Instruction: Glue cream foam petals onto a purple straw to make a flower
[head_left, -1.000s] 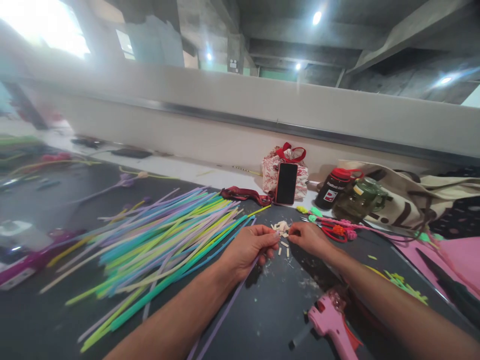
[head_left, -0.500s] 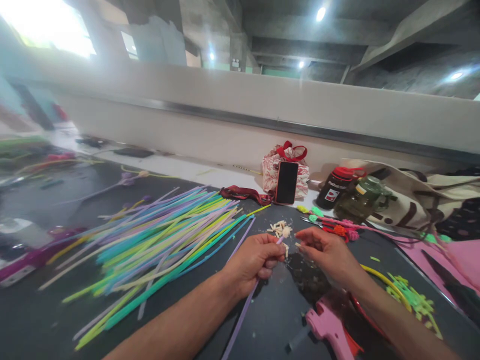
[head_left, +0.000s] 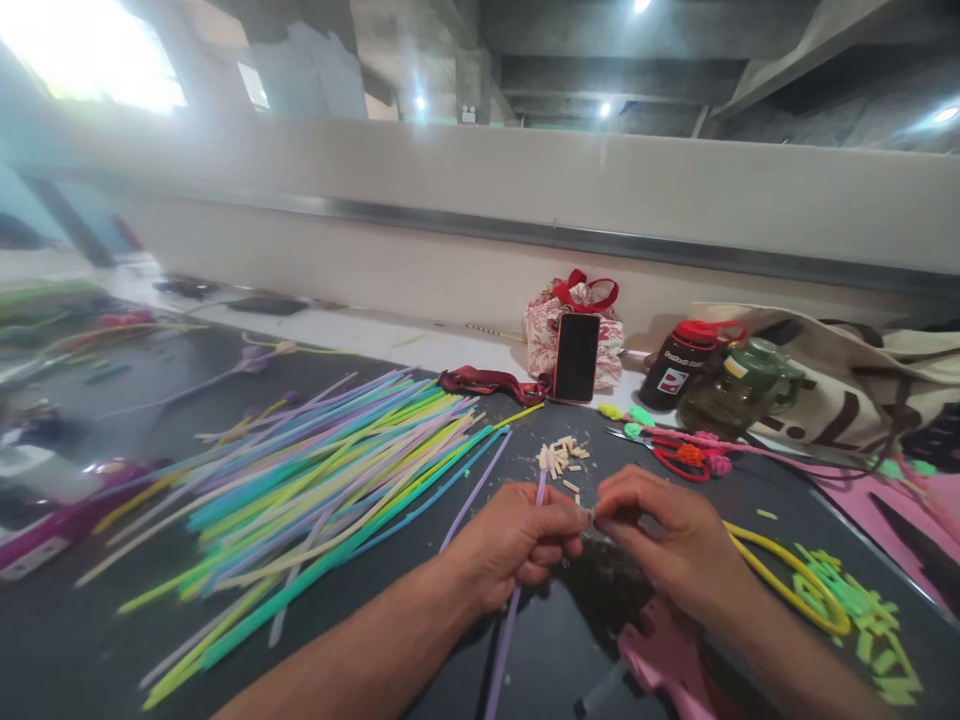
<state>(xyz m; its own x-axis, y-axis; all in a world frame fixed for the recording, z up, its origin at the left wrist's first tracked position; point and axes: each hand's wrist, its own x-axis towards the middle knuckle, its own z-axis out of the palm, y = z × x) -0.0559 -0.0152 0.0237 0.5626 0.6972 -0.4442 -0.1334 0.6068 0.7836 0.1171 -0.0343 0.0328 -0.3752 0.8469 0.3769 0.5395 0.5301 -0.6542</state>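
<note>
Tabletop (head_left: 547,640) edge lies ahead; left hand (head_left: 517,540) grips purple stem (head_left: 504,655); right hand's (head_left: 664,525) hold unclear.

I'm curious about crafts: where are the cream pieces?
In the head view, the cream pieces lie just right of centre, beyond the left hand, below the phone.

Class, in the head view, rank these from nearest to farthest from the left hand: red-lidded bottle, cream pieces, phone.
From the left hand:
1. Cream pieces, on the dark tabletop just beyond it.
2. Phone, upright farther back.
3. Red-lidded bottle, also at the back, to the phone's right.
</note>
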